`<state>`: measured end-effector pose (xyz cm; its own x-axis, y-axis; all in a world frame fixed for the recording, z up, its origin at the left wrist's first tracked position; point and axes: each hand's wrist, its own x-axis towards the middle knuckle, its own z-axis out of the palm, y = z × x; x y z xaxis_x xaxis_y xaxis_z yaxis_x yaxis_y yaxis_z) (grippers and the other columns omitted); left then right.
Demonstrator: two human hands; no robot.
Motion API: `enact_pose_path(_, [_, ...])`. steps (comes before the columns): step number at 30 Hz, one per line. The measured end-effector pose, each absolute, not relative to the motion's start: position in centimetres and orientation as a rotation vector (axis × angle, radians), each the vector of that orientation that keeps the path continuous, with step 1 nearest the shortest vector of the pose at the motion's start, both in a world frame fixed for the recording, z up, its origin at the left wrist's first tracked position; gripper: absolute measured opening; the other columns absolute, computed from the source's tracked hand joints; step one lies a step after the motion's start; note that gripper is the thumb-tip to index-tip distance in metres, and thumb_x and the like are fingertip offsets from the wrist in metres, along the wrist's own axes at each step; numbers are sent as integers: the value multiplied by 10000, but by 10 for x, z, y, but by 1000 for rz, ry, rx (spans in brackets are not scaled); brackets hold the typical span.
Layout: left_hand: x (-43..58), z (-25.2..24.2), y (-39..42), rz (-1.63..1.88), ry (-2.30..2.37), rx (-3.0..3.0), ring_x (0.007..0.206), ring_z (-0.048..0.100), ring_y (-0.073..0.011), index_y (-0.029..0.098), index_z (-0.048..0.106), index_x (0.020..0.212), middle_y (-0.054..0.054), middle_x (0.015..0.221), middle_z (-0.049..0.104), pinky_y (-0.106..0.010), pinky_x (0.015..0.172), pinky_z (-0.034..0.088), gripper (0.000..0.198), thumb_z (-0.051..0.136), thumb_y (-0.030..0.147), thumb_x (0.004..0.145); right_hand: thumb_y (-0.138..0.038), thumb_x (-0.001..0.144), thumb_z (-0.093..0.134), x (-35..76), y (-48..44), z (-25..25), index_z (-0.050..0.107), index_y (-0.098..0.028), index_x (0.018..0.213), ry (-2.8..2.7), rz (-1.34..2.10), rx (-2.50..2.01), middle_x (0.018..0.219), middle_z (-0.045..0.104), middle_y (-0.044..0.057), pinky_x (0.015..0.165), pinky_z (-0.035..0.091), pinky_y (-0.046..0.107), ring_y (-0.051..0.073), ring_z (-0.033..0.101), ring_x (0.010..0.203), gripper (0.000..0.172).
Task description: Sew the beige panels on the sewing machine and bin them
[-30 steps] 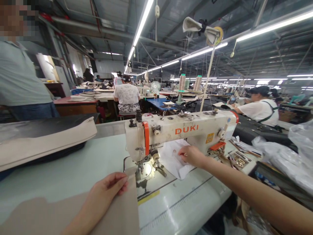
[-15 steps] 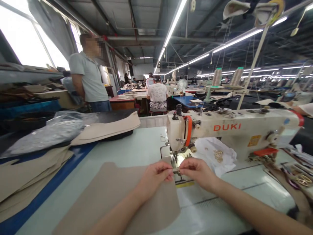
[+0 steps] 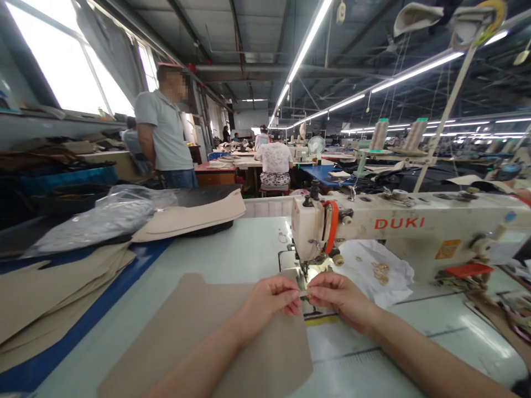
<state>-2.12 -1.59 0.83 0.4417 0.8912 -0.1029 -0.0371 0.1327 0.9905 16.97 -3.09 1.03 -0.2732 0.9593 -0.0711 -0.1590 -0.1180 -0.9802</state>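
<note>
My left hand (image 3: 271,301) is closed in a pinch above the right part of a flat beige panel (image 3: 166,331). Opposite it, my right hand (image 3: 342,298) also pinches with thumb and forefinger. A small pale strip (image 3: 304,293) spans the gap between the fingertips, mostly covered by them; its exact kind is too small to make out. Both hands are just in front of the needle area of a white DUKI sewing machine (image 3: 398,204), whose lamp lights the spot. The panel lies flat on the pale green table (image 3: 232,243), left of the needle.
Behind my right hand, a white plastic bag (image 3: 357,257) bears small gold-coloured metal pieces (image 3: 380,273). Beige cut panels (image 3: 58,293) are stacked at left, near a clear plastic bag (image 3: 99,215). A person (image 3: 161,127) stands at the left; another sits ahead. Thread cones (image 3: 378,135) stand behind the machine.
The whole view has shifted, so the scene sits slightly farther right and lower. Both hands keep their pinch before the needle, and the beige panel stays on the table.
</note>
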Motion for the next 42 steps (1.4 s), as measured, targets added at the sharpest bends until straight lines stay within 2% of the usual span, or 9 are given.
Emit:
enact_pose_path(3, [-21,11,-18,833,900,1199,545,611,-116,143,598,735,-6,623,670,-245,584,466,410,776,471,566,-482,566,800,168,-33,11,692,-174,842,-1275,1465,-1019,754,674,25,742,504,322,162,631,707,427])
enact_pose_path(9, [-19,10,-21,872,885,1178,480,595,-110,144,569,727,7,565,653,-231,519,449,436,791,460,525,-495,621,748,162,-34,7,690,-184,743,-1453,1202,-1062,706,656,26,677,481,292,175,591,688,339])
enact_pose_path(13, [-18,10,-24,915,907,1190,472,591,-116,152,537,700,0,559,652,-238,509,452,421,794,436,523,-468,587,777,155,-32,5,672,-175,688,-1435,1341,-1052,630,624,3,634,470,276,151,570,622,328])
enact_pose_path(22, [-18,8,-25,935,914,1148,441,581,-117,155,531,694,-1,537,644,-232,480,441,429,801,430,506,-400,560,831,152,-32,-1,695,-170,772,-1134,1700,-936,764,670,31,715,483,270,138,614,692,341])
enact_pose_path(27, [-15,8,-27,930,907,1155,432,571,-115,147,537,679,-17,533,645,-232,475,448,444,810,449,502,-361,585,825,151,-30,-3,658,-154,671,-1186,1694,-880,612,612,-13,587,428,205,96,542,581,279])
enact_pose_path(33, [-17,15,-29,914,859,1064,470,608,-127,137,556,709,-43,577,663,-213,477,436,454,675,572,653,-299,567,843,150,-34,3,643,-166,693,-958,1840,-777,688,643,-7,697,470,238,112,605,660,270])
enact_pose_path(38, [-16,17,-31,866,896,1012,501,592,-111,141,579,769,-17,604,657,-229,539,467,370,800,319,532,-347,545,844,148,-34,0,630,-167,683,-995,1764,-842,664,628,-7,671,477,250,119,596,627,312])
enact_pose_path(42, [-16,16,-31,868,918,1021,505,562,-98,138,581,721,-3,592,625,-226,538,447,324,797,280,524,-397,537,831,146,-33,-4,607,-169,673,-1083,1691,-899,624,606,-10,635,473,265,134,585,598,347])
